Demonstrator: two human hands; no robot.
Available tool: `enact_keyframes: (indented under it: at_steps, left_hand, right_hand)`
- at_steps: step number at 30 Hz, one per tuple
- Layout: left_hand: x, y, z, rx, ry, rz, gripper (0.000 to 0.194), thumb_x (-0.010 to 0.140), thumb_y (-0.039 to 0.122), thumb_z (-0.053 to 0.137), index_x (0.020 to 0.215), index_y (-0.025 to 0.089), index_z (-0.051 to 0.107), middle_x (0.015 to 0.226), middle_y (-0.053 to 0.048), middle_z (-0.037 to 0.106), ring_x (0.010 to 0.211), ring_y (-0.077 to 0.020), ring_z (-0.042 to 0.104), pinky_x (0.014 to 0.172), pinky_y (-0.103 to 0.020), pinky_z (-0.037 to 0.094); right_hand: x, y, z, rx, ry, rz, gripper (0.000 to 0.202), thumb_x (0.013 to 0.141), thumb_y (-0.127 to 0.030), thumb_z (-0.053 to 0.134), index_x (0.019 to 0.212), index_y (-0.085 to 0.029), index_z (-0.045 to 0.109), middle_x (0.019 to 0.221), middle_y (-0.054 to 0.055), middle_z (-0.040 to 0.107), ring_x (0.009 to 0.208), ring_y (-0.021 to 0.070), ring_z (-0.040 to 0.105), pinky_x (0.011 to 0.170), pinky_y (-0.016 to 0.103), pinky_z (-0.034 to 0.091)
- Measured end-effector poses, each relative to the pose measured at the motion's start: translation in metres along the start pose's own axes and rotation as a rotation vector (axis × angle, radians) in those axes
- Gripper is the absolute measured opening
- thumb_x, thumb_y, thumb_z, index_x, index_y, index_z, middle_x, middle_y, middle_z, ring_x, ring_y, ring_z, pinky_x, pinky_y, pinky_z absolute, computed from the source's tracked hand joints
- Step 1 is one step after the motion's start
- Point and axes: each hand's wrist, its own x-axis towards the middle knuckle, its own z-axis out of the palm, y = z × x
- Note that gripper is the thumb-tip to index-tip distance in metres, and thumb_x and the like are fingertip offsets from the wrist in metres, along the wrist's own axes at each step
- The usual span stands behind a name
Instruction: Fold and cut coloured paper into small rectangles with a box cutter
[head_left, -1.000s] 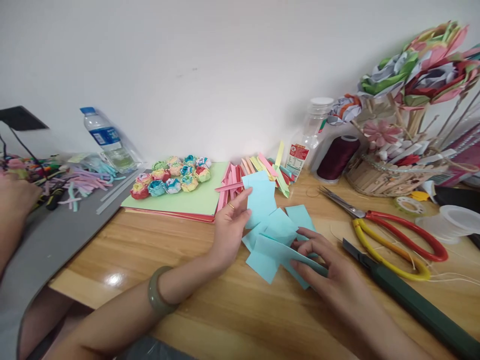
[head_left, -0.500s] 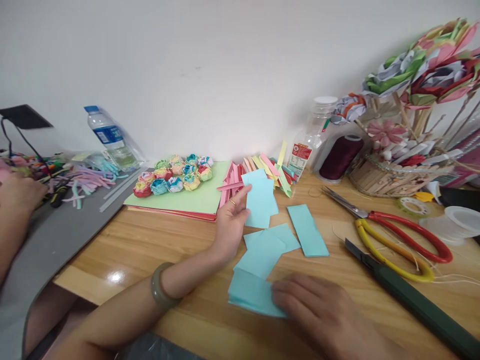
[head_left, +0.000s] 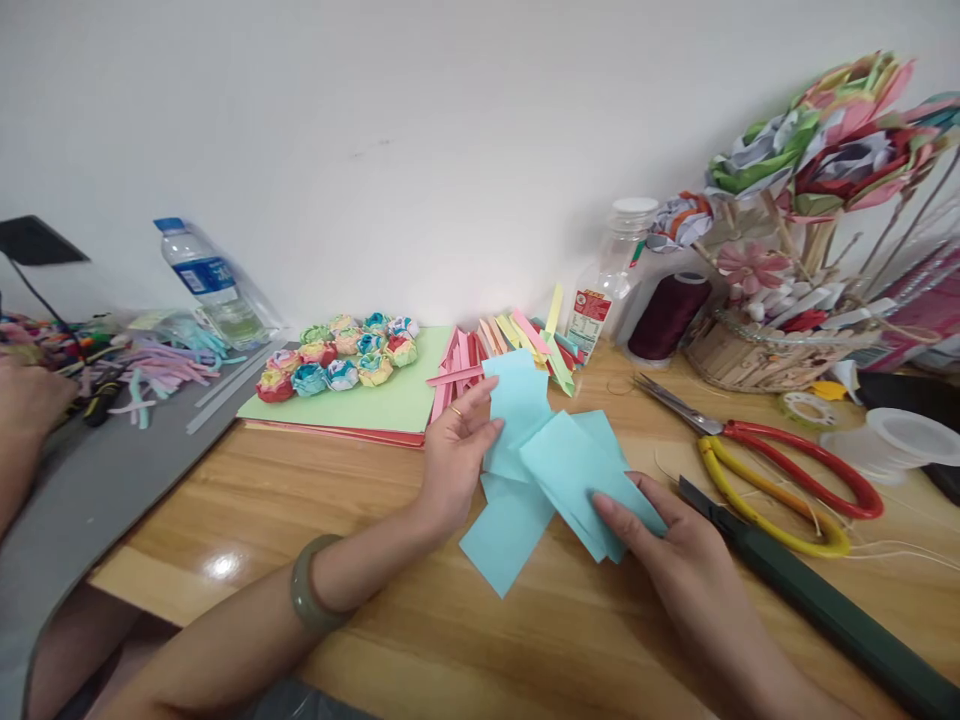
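I see a wooden worktop (head_left: 315,500). On it lie blue papers (head_left: 506,530), green card (head_left: 375,405), paper strips (head_left: 517,340), scissors (head_left: 757,455), a thread spool (head_left: 667,318), a basket (head_left: 750,355) and a grey mat (head_left: 90,480).

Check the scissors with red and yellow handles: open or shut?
Shut. The scissors lie flat on the table, blades together in one point, the two handle loops side by side.

The right hand (head_left: 667,530) was pressing flat on some blue paper pieces (head_left: 577,475) low on the table (head_left: 300,490). Now it has picked them up and brought them beside the blue pieces (head_left: 517,405) in the left hand (head_left: 454,455). One blue strip that lay alone is now hidden behind them.
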Motion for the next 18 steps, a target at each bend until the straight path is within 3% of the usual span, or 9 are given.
enact_keyframes:
  at_steps: [4,7,10,14,16,18]
  left_hand:
    - [-0.010,0.000,0.006,-0.074,-0.095,-0.062,0.051,0.067,0.018,0.074,0.116,0.022,0.060,0.105,-0.006,0.067,0.093,-0.0194,0.064,0.079,-0.029,0.049]
    - [-0.016,0.000,0.010,-0.122,-0.172,-0.084,0.056,0.068,0.020,0.075,0.120,0.022,0.055,0.112,-0.007,0.065,0.098,-0.0202,0.062,0.082,-0.029,0.048]
    - [-0.023,0.002,0.013,-0.143,-0.258,-0.086,0.060,0.070,0.020,0.074,0.125,0.024,0.050,0.124,-0.007,0.058,0.110,-0.0214,0.056,0.091,-0.031,0.045]
    - [-0.035,0.005,0.011,-0.104,-0.354,-0.153,0.066,0.069,0.020,0.075,0.128,0.028,0.047,0.121,-0.005,0.059,0.109,-0.0222,0.055,0.089,-0.030,0.045]
    - [-0.038,0.009,0.008,-0.086,-0.370,-0.178,0.065,0.068,0.024,0.075,0.127,0.028,0.049,0.109,-0.004,0.063,0.094,-0.0206,0.060,0.079,-0.028,0.047]
    - [-0.036,0.015,0.006,-0.102,-0.315,-0.092,0.061,0.069,0.034,0.073,0.125,0.025,0.052,0.091,-0.003,0.063,0.078,-0.0181,0.058,0.068,-0.026,0.048]
  right_hand:
    - [0.004,0.002,0.000,0.244,0.019,0.080,0.031,0.079,-0.052,0.054,0.090,-0.024,0.061,0.087,0.002,0.066,0.087,0.0243,0.061,0.068,0.033,0.050]
    - [0.003,0.006,0.002,0.245,0.092,0.075,0.029,0.079,-0.051,0.055,0.088,-0.024,0.062,0.078,0.003,0.064,0.082,0.0248,0.061,0.061,0.032,0.049]
    - [0.003,0.009,0.002,0.257,0.084,0.053,0.030,0.079,-0.050,0.055,0.094,-0.025,0.061,0.077,0.003,0.064,0.078,0.0244,0.061,0.060,0.033,0.049]
    - [0.003,0.007,0.001,0.251,-0.025,0.042,0.036,0.078,-0.049,0.057,0.104,-0.024,0.056,0.091,0.002,0.065,0.085,0.0221,0.060,0.073,0.034,0.049]
    - [0.000,0.003,0.001,0.217,-0.131,0.050,0.033,0.079,-0.047,0.056,0.100,-0.022,0.057,0.088,0.002,0.065,0.081,0.0205,0.060,0.072,0.033,0.049]
    - [-0.005,-0.001,0.002,0.119,-0.228,-0.013,0.025,0.082,-0.043,0.052,0.092,-0.021,0.059,0.081,0.001,0.065,0.075,0.0184,0.060,0.068,0.029,0.048]
